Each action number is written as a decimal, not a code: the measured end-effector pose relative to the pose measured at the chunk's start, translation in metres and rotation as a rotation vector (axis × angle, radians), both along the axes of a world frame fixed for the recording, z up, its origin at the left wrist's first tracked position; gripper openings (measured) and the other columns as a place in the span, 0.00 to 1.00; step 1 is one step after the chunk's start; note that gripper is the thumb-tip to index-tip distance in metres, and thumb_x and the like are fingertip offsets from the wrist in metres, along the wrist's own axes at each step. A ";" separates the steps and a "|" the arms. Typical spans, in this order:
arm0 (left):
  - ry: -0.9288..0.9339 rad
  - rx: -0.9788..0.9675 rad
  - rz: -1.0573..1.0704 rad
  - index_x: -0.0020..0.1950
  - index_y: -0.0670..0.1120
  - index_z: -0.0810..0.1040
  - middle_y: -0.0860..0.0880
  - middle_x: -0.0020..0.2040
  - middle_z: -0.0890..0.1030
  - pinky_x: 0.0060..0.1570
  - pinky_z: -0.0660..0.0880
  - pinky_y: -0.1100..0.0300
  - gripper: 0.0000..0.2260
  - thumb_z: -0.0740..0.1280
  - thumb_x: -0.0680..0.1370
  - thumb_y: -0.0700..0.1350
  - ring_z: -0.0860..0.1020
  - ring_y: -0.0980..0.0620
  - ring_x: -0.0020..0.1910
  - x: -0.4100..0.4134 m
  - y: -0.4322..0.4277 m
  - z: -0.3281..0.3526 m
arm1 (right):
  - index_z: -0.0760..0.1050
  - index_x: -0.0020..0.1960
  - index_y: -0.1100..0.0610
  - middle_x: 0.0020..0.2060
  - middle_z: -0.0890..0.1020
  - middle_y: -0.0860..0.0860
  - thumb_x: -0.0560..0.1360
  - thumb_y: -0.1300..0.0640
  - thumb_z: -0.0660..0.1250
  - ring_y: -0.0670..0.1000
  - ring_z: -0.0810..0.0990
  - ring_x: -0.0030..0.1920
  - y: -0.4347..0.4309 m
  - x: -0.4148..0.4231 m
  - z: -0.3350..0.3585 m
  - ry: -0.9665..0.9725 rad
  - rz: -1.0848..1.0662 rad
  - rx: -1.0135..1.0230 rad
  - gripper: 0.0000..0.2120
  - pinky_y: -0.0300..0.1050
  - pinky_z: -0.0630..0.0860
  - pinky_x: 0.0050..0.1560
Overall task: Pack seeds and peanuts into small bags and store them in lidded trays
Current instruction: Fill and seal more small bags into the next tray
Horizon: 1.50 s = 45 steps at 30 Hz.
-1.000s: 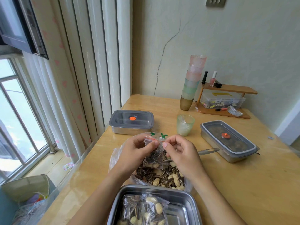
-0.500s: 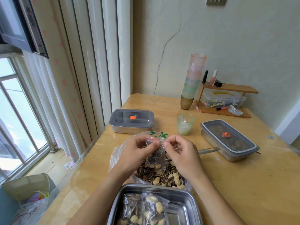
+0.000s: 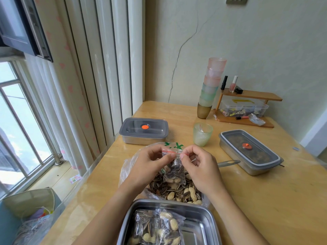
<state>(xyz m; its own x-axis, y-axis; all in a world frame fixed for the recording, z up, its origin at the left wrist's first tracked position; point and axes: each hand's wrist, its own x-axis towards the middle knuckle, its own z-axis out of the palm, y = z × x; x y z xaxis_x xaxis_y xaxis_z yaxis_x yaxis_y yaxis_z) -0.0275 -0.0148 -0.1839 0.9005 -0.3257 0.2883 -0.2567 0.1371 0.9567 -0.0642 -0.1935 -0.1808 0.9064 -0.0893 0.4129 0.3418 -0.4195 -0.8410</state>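
My left hand [image 3: 149,163] and my right hand [image 3: 200,165] pinch the two ends of the red zip strip of a small clear bag [image 3: 174,171] holding sunflower seeds and peanuts. The small bag hangs above a large open plastic bag [image 3: 177,190] of loose seeds and peanuts. Nearest me is an open steel tray [image 3: 200,225] with filled small bags [image 3: 157,227] inside. Two lidded steel trays stand on the table, one at the back left [image 3: 143,130] and one at the right [image 3: 248,152].
A green glass cup [image 3: 202,134] stands behind my hands. A stack of coloured cups [image 3: 210,87] and a small wooden shelf [image 3: 247,106] with a plastic box sit by the wall. A metal spoon handle [image 3: 229,163] pokes out to the right. The table's left edge borders the curtains.
My hands have moved apart along the top of the small bag, so the red zip strip now shows stretched between my fingertips.
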 end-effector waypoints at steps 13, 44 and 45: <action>0.036 -0.010 0.051 0.46 0.39 0.83 0.43 0.38 0.82 0.41 0.76 0.59 0.07 0.72 0.80 0.42 0.78 0.48 0.38 0.002 0.002 -0.004 | 0.78 0.47 0.50 0.41 0.83 0.48 0.77 0.52 0.71 0.49 0.80 0.43 -0.005 -0.001 0.004 0.072 0.030 0.024 0.03 0.42 0.76 0.44; -0.155 0.150 0.054 0.47 0.39 0.81 0.39 0.42 0.82 0.45 0.77 0.39 0.03 0.73 0.79 0.36 0.79 0.35 0.43 -0.001 0.001 0.000 | 0.79 0.43 0.51 0.41 0.81 0.44 0.76 0.61 0.73 0.49 0.83 0.44 0.000 0.001 -0.002 -0.057 0.032 -0.126 0.07 0.47 0.81 0.46; -0.156 0.152 0.052 0.47 0.39 0.80 0.39 0.42 0.82 0.44 0.76 0.39 0.03 0.73 0.79 0.36 0.79 0.34 0.42 -0.001 0.001 0.000 | 0.79 0.43 0.51 0.42 0.81 0.44 0.76 0.62 0.73 0.49 0.83 0.44 0.000 0.001 -0.001 -0.066 0.028 -0.143 0.07 0.46 0.81 0.45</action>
